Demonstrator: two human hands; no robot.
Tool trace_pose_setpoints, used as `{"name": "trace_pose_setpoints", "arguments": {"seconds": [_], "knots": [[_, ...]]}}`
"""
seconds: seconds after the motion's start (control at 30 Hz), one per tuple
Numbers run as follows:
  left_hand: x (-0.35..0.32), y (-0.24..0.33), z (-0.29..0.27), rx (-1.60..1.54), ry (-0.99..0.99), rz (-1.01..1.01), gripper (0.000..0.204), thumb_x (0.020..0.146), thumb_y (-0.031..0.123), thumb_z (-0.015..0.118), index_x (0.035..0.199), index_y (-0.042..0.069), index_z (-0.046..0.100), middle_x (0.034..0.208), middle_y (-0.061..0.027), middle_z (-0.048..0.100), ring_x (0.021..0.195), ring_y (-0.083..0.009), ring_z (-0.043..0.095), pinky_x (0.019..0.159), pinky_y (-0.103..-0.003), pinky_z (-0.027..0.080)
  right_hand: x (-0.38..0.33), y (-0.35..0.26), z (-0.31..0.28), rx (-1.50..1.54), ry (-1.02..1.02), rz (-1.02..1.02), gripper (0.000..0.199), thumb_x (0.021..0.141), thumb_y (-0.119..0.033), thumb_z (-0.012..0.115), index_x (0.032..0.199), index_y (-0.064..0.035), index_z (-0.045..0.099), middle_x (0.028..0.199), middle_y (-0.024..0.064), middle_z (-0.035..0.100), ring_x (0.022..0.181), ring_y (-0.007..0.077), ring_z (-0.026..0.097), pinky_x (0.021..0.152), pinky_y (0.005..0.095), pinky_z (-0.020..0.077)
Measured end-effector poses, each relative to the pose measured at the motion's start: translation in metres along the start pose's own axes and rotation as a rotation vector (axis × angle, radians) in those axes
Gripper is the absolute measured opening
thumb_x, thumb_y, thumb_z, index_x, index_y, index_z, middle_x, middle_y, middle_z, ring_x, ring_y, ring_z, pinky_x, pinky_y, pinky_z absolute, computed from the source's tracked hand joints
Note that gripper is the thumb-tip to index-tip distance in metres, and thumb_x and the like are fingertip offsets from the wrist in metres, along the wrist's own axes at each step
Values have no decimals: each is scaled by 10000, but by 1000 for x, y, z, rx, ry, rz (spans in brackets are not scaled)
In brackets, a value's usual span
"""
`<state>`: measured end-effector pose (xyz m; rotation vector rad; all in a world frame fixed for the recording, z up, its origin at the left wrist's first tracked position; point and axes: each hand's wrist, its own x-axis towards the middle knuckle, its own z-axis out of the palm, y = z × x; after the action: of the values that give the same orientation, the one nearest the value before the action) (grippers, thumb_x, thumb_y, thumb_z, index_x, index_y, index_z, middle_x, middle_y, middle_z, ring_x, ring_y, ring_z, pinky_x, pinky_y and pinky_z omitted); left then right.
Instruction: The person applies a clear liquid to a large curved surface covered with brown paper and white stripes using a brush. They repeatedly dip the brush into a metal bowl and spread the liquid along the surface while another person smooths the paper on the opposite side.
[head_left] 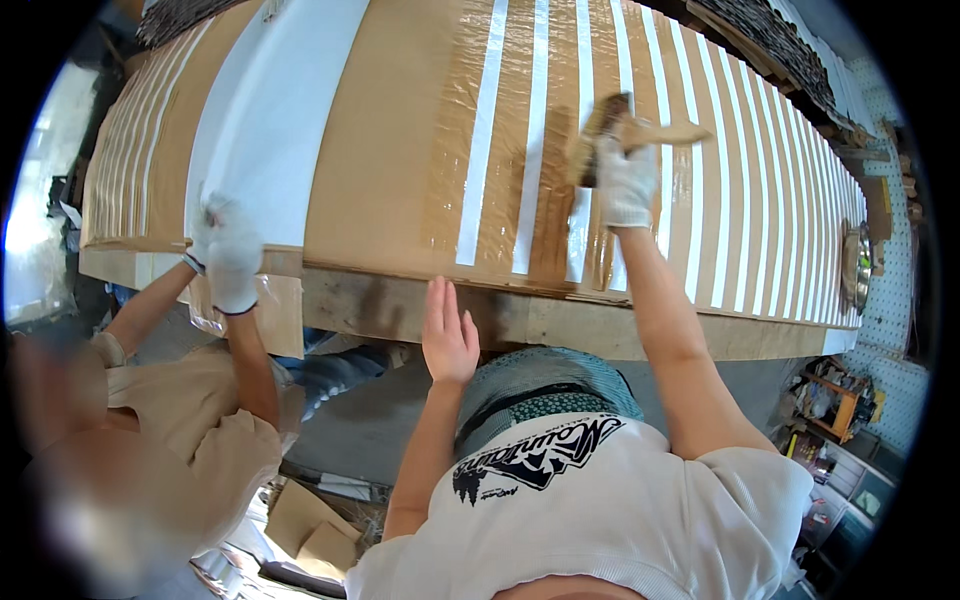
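My right hand (pixel 628 188), in a white knit glove, grips a brush (pixel 590 145) with straw-coloured bristles and a pale wooden handle that points right. The brush is over overlapping brown sheets (pixel 560 60) with white stripes between them, and motion blurs it slightly. Around the brush the brown surface is glossy and looks wet; farther left it turns matt. My bare left hand (pixel 450 345) is open at the table's front edge, fingers straight up and thumb a little apart. It holds nothing.
At the left a co-worker's gloved hands (pixel 235 268) are by a white sheet (pixel 285 90) on the same table (pixel 560 325). A metal bowl (pixel 857 265) sits at the table's right end. Shelves with clutter (pixel 840 400) stand at the right; cardboard (pixel 310 525) lies lower left.
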<state>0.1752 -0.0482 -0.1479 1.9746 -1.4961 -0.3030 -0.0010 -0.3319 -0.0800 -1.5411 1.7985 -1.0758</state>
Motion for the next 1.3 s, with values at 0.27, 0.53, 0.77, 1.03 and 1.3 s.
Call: {"name": "trace_pose_setpoints", "arguments": {"seconds": [0.27, 0.53, 0.77, 1.03, 1.3], "knots": [[54, -50, -12, 311, 19, -6, 473, 881, 99, 521, 1329, -53, 508, 1387, -190, 493, 1269, -375, 469, 1061, -463, 390, -38, -79, 138, -217, -247, 139, 497, 859, -396, 605, 1174, -17, 538, 1044, 243, 676, 979, 447, 633, 877, 483, 492], [50, -61, -18, 297, -58, 38, 521, 838, 52, 488, 1352, -26, 516, 1456, -148, 468, 1324, -350, 446, 1098, -442, 368, -22, 76, -29, -399, 53, 70, 508, 895, -399, 599, 1265, -55, 536, 1140, 226, 645, 1039, 417, 611, 910, 492, 483], [43, -73, -18, 114, -93, 27, 579, 804, 8, 485, 1381, -42, 473, 1486, -164, 428, 1363, -357, 405, 1136, -465, 323, -24, 35, -88, -525, 138, 188, 494, 892, -374, 622, 1270, -69, 534, 1081, 190, 679, 984, 390, 647, 888, 462, 506], [46, -50, -9, 156, -65, 50, 568, 814, 28, 499, 1377, -35, 481, 1428, -185, 475, 1327, -365, 440, 1101, -442, 362, -131, -49, 88, 13, -150, -140, 376, 899, -301, 604, 1151, -26, 557, 931, 233, 666, 822, 403, 655, 714, 447, 530], [44, -60, -9, 326, -103, 136, 626, 778, 19, 518, 1399, -20, 456, 1459, -177, 453, 1360, -345, 419, 1114, -447, 354, -111, 21, -3, -413, -153, 66, 406, 889, -435, 604, 985, -42, 629, 852, 216, 680, 817, 386, 674, 724, 474, 540]]}}
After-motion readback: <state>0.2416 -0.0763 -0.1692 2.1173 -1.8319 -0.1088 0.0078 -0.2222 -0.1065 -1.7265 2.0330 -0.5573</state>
